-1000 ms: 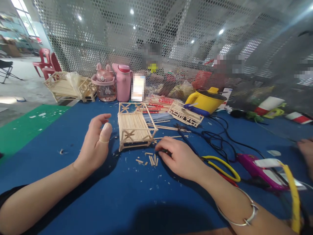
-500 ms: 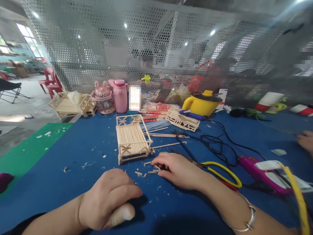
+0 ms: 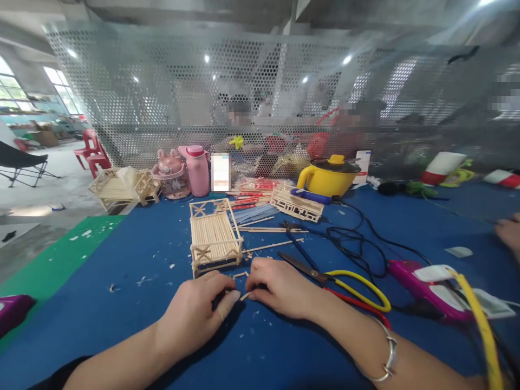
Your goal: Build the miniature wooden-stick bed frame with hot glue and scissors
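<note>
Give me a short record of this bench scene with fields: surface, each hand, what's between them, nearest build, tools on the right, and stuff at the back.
surface: blue table cover, littered with wood chips
left hand: fingers curled, tips at a short wooden stick
right hand: fingertips meet the same stick; bracelet on the wrist
nearest build: stick-built frame, just beyond the hands
tools on right: yellow-handled scissors, purple glue gun
back: yellow pot, pink bottle

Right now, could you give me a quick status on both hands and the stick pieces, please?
Left hand and right hand together, pinching a short stick piece. Stick frame model just beyond. Scissors beside right hand.
</note>
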Demonstrator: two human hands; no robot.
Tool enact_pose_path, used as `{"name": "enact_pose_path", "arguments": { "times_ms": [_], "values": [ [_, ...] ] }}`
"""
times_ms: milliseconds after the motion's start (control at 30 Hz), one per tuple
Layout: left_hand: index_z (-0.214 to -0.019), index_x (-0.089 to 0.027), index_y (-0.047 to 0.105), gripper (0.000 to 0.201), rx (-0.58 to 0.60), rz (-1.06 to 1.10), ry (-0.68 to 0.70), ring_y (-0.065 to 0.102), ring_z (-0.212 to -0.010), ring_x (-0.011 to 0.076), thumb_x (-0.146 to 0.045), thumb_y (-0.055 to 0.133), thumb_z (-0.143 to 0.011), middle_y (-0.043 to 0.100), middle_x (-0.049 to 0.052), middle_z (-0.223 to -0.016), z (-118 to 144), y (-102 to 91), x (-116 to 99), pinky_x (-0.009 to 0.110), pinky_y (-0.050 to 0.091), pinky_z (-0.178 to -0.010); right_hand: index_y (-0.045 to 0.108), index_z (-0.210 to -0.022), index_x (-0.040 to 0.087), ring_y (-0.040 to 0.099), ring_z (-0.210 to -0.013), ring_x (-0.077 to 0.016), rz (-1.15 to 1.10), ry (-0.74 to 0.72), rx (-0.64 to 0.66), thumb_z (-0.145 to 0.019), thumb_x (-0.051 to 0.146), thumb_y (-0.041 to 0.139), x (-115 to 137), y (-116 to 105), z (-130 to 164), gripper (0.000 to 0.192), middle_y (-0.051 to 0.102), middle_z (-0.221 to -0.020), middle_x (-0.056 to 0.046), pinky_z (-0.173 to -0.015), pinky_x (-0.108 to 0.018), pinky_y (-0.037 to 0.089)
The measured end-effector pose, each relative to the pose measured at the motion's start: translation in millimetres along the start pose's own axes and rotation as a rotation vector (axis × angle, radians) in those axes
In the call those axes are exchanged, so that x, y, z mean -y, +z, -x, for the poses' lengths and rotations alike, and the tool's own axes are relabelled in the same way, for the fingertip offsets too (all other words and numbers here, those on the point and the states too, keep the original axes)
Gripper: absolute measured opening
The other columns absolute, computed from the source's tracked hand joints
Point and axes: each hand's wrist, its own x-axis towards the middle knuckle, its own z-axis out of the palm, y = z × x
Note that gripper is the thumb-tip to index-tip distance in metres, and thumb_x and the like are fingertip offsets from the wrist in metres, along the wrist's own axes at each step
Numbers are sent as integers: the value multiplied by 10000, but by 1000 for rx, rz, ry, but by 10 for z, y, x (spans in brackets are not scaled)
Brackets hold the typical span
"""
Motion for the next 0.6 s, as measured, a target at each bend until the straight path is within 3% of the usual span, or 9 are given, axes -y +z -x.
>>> {"name": "enact_pose_path", "arguments": {
  "times_ms": [167, 300, 400, 533, 600],
  "values": [
    [-865, -237, 667, 187, 151, -166, -71, 657, -787, 256, -330, 505, -844, 685, 53, -840, -135, 43, -186, 323, 457, -647, 683, -851, 212, 576, -790, -145, 70, -22, 12, -815, 176, 587, 58, -13, 17, 109, 617, -825, -11, -659, -234, 376],
    [-897, -245, 691, 201, 178, -171, -73, 660, -800, 249, -289, 501, -847, 677, 59, -848, -146, 118, -200, 317, 462, -665, 664, -855, 203, 599, -805, -154, 47, 7, 25, -811, 180, 581, 55, -15, 21, 97, 650, -831, -6, -686, -241, 389],
    [-844, -222, 685, 251, 138, -162, -89, 656, -768, 224, -273, 441, -880, 663, 61, -840, -123, 150, -189, 299, 467, -658, 645, -852, 200, 610, -818, -167, 57, 28, 17, -815, 173, 556, 52, -22, 30, 100, 663, -849, -16, -690, -252, 394],
    [-866, -200, 658, 288, -8, -157, -79, 649, -793, 210, -279, 384, -911, 650, 70, -873, -86, 120, -176, 297, 478, -691, 615, -987, 200, 607, -864, -174, 50, 15, -76, -749, 149, 589, 60, -49, 50, 244, 664, -956, -32, -707, -254, 395],
    [-881, -198, 653, 288, -71, -125, -51, 643, -805, 207, -285, 380, -917, 653, 70, -874, -68, 96, -173, 301, 480, -710, 634, -964, 199, 606, -828, -171, 57, -4, -105, -787, 219, 583, 66, -62, 54, 186, 670, -907, -32, -679, -251, 385]
  ]
}}
